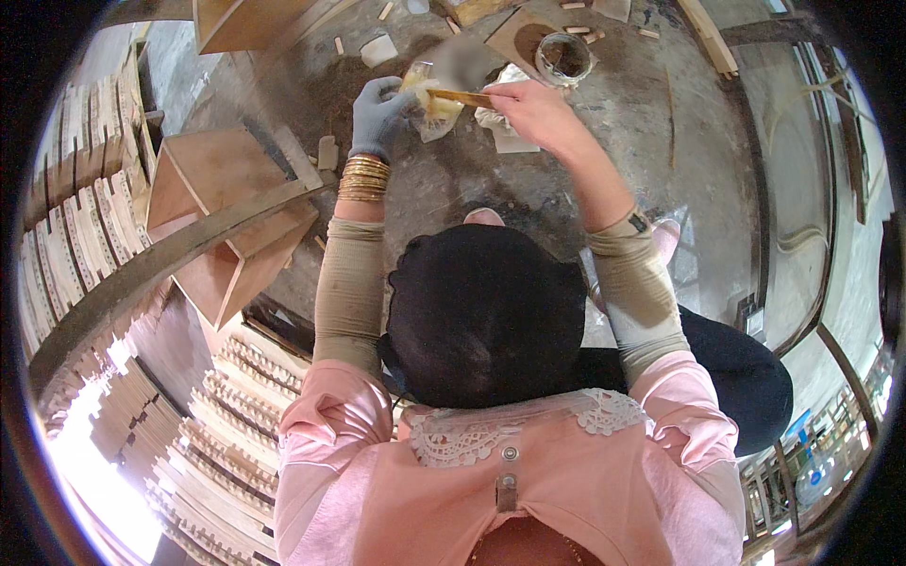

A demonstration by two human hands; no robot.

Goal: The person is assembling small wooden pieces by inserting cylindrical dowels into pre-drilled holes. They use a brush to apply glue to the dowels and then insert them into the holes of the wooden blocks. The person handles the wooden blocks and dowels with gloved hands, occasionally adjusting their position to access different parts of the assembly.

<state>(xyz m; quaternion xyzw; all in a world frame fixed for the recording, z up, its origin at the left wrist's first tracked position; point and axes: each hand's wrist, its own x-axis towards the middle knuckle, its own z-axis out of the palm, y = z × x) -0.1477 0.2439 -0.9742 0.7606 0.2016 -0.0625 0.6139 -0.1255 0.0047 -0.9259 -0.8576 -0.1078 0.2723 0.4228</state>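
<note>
My left hand, in a grey glove, is closed on a crumpled clear plastic bag with something pale yellow in it. The bag's contents are blurred and I cannot make out what they are. A flat, narrow wooden stick lies between the fingers of my bare right hand. The stick points left, and its far end meets the bag beside my left hand. Under and beyond my right hand are white crumpled sheets on the floor. A round tub with a dark inside and smeared rim stands just beyond that hand.
Wooden box-like panels stand at the left, near stacks of notched wooden strips. A curved beam crosses there. Small wood offcuts and a white piece lie on the stained grey floor. Long planks lie at the far right.
</note>
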